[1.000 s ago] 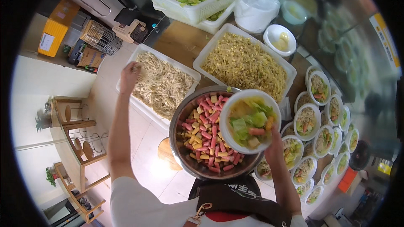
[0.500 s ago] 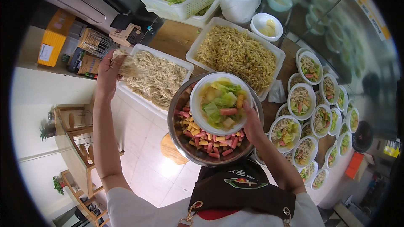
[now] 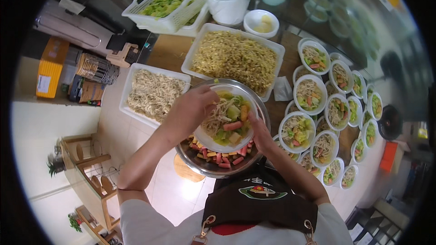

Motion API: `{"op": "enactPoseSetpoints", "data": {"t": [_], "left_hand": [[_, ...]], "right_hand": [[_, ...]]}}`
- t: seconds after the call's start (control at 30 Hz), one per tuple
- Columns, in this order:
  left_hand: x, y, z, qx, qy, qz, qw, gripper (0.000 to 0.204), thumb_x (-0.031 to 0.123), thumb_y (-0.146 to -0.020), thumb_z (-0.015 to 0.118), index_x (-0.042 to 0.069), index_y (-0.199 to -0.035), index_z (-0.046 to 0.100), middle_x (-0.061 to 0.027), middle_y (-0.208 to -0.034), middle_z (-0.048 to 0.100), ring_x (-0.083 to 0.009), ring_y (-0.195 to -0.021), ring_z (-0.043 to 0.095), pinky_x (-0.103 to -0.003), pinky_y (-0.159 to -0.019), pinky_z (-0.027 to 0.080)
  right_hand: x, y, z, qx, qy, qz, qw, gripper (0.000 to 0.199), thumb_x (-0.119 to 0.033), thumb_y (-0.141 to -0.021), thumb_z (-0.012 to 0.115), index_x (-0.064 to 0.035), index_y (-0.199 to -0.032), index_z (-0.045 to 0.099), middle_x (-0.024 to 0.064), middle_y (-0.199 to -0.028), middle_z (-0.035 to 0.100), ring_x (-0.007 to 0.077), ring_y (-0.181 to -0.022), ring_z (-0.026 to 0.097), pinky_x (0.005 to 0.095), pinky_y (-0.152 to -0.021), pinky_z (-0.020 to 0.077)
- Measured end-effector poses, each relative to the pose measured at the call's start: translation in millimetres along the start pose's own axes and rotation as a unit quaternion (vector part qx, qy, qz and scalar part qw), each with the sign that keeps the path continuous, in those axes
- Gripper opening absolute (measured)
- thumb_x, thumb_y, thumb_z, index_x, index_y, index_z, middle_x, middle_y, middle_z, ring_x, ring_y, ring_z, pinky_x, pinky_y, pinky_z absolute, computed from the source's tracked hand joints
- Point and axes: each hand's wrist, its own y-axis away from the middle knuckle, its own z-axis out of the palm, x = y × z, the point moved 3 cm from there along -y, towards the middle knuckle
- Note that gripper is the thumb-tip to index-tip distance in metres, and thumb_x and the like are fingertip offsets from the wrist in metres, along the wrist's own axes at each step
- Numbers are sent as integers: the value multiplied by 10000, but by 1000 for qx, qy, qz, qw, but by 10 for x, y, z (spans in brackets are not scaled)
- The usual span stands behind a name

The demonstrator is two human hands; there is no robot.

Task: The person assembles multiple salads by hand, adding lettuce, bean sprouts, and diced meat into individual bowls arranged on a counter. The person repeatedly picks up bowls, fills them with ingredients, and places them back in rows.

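My right hand (image 3: 260,134) grips the right rim of a white bowl (image 3: 200,135), which is tilted slightly. Inside it are green lettuce (image 3: 234,111), pink sausage pieces (image 3: 232,126) and yellow pieces. My left hand (image 3: 194,108) is over the bowl's left side, fingers bent together at a bunch of pale strands (image 3: 221,112) that lies on the lettuce; its fingertips are partly hidden. Under the bowl is a large steel basin (image 3: 265,122) with cut pink and yellow pieces (image 3: 222,158). A white tray of pale strands (image 3: 152,91) sits left of the basin.
Beyond the basin stands a tray of yellowish sprouts (image 3: 236,59). Farther back are a white basket (image 3: 136,7) of lettuce, wrapped white bowls (image 3: 228,2) and a small bowl (image 3: 261,22). Several filled bowls (image 3: 310,94) crowd the right, some stacked. A wooden stool (image 3: 188,169) is below the basin.
My left hand has moved right from above the strand tray to the bowl, bringing pale strands onto the lettuce. My right hand still holds the bowl. The view has shifted slightly.
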Motion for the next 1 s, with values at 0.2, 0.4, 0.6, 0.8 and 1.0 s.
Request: {"op": "enactPoseSetpoints", "data": {"t": [0.2, 0.4, 0.6, 0.8, 1.0], "left_hand": [[411, 40, 175, 60, -130, 70, 987, 221, 89, -732, 647, 96, -950, 613, -85, -1007, 591, -270, -885, 603, -357, -690, 520], [977, -124, 463, 2, -67, 204, 977, 173, 75, -713, 634, 73, -884, 610, -72, -985, 585, -247, -880, 590, -347, -692, 509], [1537, -462, 1040, -31, -60, 300, 952, 152, 22, -690, 619, 49, -836, 586, -91, -943, 581, -270, -898, 591, -353, -704, 502], [2206, -849, 930, 66, 104, 203, 971, 130, -14, -749, 632, 21, -868, 590, -100, -785, 561, -240, -692, 581, -314, -594, 470], [1958, -996, 1130, 76, 163, 66, 982, 73, -33, -786, 613, -27, -842, 566, -60, -734, 537, -121, -666, 529, -232, -576, 410]], "right_hand": [[-158, 233, -160, 22, -29, -55, 998, 562, -436, -970, 272, 14, -1301, 329, 179, -1009, 639, 215, -975, 605, 318, -839, 514], [-120, 548, -437, 95, -103, -77, 987, 524, -430, -955, 385, 7, -1242, 418, 96, -1094, 562, 168, -1009, 552, 308, -849, 491], [-142, 854, -1068, 221, -58, -179, 957, 492, -415, -954, 409, 6, -1198, 474, 43, -1016, 566, 118, -927, 513, 272, -830, 431], [-452, 2299, -1746, 309, -122, -192, 923, 612, -461, -962, 249, 11, -1348, 305, 186, -1218, 529, 266, -1094, 550, 377, -947, 465], [-662, 3565, -2849, 474, -2, -235, 848, 611, -475, -945, 334, 16, -1308, 359, 151, -1183, 556, 219, -1020, 601, 327, -859, 524]]}}
